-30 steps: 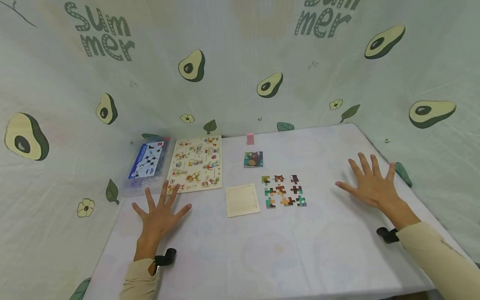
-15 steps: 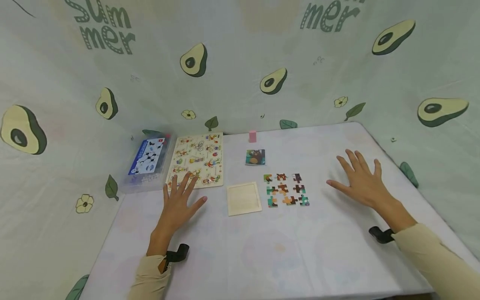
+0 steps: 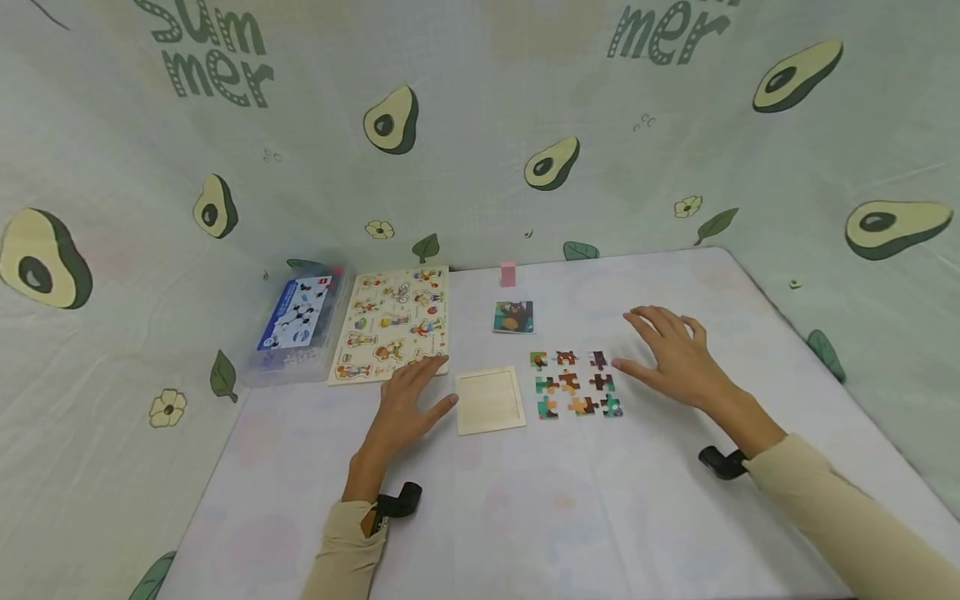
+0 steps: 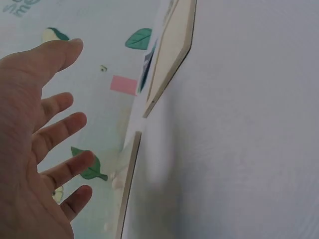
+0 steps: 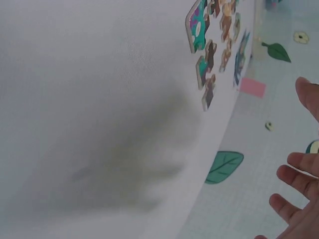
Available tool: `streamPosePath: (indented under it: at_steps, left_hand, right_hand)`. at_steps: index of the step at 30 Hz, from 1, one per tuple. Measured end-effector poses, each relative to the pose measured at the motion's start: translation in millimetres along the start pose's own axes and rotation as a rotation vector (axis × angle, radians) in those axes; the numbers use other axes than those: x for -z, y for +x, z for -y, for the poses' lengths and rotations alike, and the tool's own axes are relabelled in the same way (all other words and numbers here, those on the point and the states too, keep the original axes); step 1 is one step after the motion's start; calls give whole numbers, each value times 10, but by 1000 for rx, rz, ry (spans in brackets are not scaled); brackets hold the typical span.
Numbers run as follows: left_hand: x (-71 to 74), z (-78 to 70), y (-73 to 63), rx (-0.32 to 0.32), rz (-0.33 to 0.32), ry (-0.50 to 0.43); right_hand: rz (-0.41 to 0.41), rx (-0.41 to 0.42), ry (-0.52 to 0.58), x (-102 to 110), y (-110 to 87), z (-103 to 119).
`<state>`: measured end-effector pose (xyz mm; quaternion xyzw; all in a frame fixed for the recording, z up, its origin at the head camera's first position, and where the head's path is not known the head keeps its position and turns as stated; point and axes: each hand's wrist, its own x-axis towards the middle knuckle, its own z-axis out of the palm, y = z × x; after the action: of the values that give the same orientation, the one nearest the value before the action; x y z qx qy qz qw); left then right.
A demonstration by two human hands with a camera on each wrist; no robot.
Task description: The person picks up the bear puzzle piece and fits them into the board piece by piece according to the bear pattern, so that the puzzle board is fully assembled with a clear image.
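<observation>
My left hand (image 3: 402, 413) hovers over the table just left of a square wooden puzzle tray (image 3: 491, 401), its fingers loosely extended and holding nothing. In the left wrist view the fingers of that hand (image 4: 30, 124) are spread apart, with the tray's edge (image 4: 172, 59) beyond them. My right hand (image 3: 681, 360) is in the air to the right of several loose jigsaw pieces (image 3: 568, 382), fingers slightly bent and nothing in them. The right wrist view shows the pieces (image 5: 204, 45) lying apart on the cloth, and part of the right hand (image 5: 304, 194).
Behind the pieces lies a small bear picture card (image 3: 513, 317), with a pink block (image 3: 508, 274) farther back. At the left stand a wooden board with printed figures (image 3: 393, 321) and a clear plastic box (image 3: 296, 321) with a blue label. A patterned cloth wall (image 3: 465, 183) rises behind the table.
Both hands have moved inward: the left hand rightward to beside the tray, the right hand leftward to near the pieces. Their fingers are less spread than before.
</observation>
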<state>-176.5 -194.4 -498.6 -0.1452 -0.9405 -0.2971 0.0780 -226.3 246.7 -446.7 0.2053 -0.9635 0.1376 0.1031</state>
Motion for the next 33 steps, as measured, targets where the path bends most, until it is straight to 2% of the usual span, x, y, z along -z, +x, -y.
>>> streamPosePath:
  at_steps: [5,9,12,18,25,33]
  left_hand:
    - [-128,44,9,16,40,-33]
    - [-159,114,-23,27,46,-72]
    - [-176,171,-27,9,42,-85]
    - [-250,231,-21,-11,79,-67]
    - [-259,200,-17,-40,92,-39]
    - [-264,231,-25,-56,99,-13]
  right_hand:
    - [1,47,23,-73,106,85]
    - [19,72,35,-131,184,159]
    - [58,73,54,-161,218,221]
    - [127,82,65,-211,264,288]
    - [112,122,79,-260,354,347]
    - [121,156,99,-369,456,422]
